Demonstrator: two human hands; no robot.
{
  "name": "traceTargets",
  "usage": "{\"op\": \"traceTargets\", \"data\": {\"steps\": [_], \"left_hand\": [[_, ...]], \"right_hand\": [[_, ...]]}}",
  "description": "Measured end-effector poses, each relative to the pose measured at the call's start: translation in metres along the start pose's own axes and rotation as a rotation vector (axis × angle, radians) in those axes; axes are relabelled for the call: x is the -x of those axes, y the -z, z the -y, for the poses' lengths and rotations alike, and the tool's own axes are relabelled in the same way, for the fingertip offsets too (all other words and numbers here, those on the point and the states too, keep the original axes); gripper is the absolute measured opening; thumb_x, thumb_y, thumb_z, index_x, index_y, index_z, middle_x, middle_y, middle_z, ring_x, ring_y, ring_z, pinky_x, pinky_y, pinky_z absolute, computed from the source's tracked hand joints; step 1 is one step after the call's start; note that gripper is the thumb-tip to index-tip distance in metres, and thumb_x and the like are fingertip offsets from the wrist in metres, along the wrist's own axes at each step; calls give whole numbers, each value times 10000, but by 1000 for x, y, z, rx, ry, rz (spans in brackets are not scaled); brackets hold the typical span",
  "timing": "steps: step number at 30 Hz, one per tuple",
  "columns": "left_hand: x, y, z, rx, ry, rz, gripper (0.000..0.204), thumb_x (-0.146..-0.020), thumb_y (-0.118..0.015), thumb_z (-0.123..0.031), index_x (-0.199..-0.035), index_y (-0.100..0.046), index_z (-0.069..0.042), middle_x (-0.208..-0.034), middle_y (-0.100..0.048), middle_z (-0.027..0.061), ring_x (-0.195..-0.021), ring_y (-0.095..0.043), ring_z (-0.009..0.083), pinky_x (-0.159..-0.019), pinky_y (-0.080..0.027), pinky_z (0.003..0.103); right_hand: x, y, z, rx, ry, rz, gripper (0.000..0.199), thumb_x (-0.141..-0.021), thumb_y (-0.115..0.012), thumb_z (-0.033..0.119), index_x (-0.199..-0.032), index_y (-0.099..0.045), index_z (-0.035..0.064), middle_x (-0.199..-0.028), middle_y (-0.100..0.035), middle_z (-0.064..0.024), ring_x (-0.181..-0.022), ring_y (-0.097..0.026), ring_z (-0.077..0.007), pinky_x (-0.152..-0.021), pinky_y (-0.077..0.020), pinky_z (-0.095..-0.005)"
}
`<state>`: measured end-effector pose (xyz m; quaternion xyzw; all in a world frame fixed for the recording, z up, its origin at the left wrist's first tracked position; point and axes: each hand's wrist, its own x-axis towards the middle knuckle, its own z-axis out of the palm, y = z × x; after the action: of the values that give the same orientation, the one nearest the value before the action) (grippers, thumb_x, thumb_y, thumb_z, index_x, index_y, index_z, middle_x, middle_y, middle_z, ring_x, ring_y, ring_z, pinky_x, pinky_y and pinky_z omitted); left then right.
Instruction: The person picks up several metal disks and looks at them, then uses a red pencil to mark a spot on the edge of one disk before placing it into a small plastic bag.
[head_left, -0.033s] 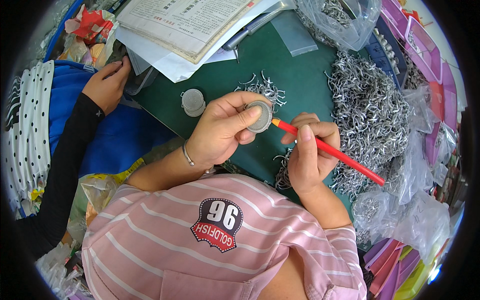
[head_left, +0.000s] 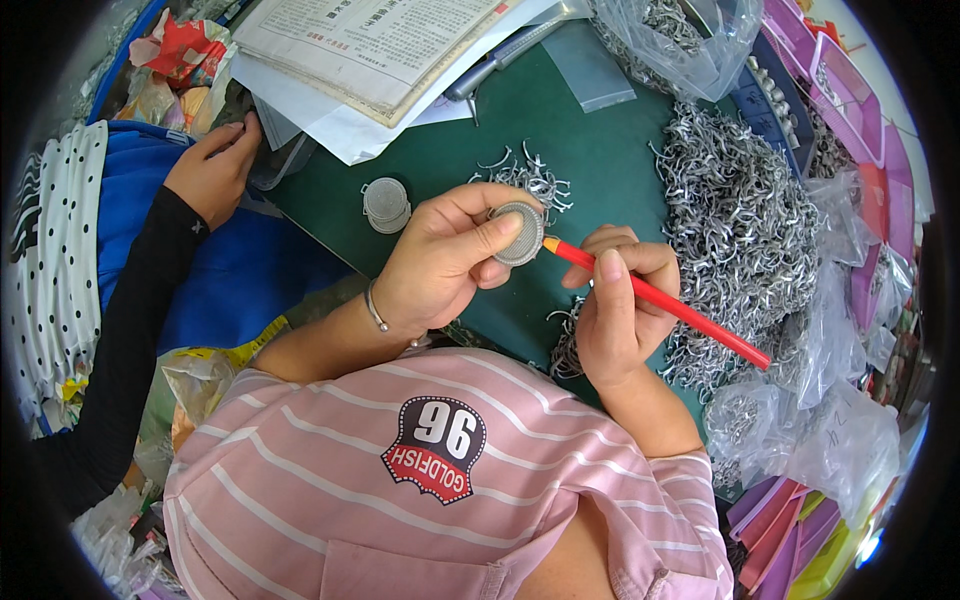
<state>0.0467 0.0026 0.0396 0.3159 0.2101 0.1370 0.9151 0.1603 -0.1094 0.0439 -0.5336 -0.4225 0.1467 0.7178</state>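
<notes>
Two grips occupied: round grey disc [head_left: 519,238] in the left, red pencil [head_left: 700,324] in the right.

Left grip [head_left: 432,250] closed on the disc, thumb pressed across its ribbed face, fingers behind; disc held up off the green worktop [head_left: 620,150], in front of my chest. Right grip [head_left: 622,305] closed around the pencil, thumb and fingers pinching the shaft, bared tip at the disc's right edge; contact or a hair's gap, I cannot tell. Two more grey discs [head_left: 385,203] lie overlapping left of my hands. Small scatter of curved metal pieces [head_left: 540,183] just beyond the disc; large heap of metal pieces [head_left: 740,230] to my right. Co-worker's hand [head_left: 218,168] near the worktop's left edge.
</notes>
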Motion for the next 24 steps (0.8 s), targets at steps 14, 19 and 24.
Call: {"op": "traceTargets", "data": {"steps": [14, 19, 24], "left_hand": [[-1, 2, -2, 154, 147, -31, 215, -915, -441, -119, -1061, -518, 19, -695, -477, 2, -530, -374, 43, -479, -308, 181], [-1, 4, -2, 168, 154, -31, 215, -912, -448, -119, -1059, -527, 16, -698, -481, -7, -526, -374, 36, -477, -311, 177], [0, 1, -2, 158, 151, -41, 213, -912, -448, -119, -1056, -530, 15, -698, -479, -12, -524, -373, 33, -478, -315, 176]], "right_hand": [[5, 1, -4, 22, 124, 102, 77, -830, -511, 8, -823, -440, 37, -662, -569, -68, -591, -499, -167, -631, -395, -327], [4, 1, -3, 74, 155, 141, 91, -813, -531, -2, -828, -449, 36, -675, -573, -70, -589, -513, -173, -623, -395, -328], [3, 2, -4, 91, 182, 143, 89, -806, -529, -15, -833, -457, 30, -672, -571, -70, -580, -516, -176, -615, -395, -325]]}}
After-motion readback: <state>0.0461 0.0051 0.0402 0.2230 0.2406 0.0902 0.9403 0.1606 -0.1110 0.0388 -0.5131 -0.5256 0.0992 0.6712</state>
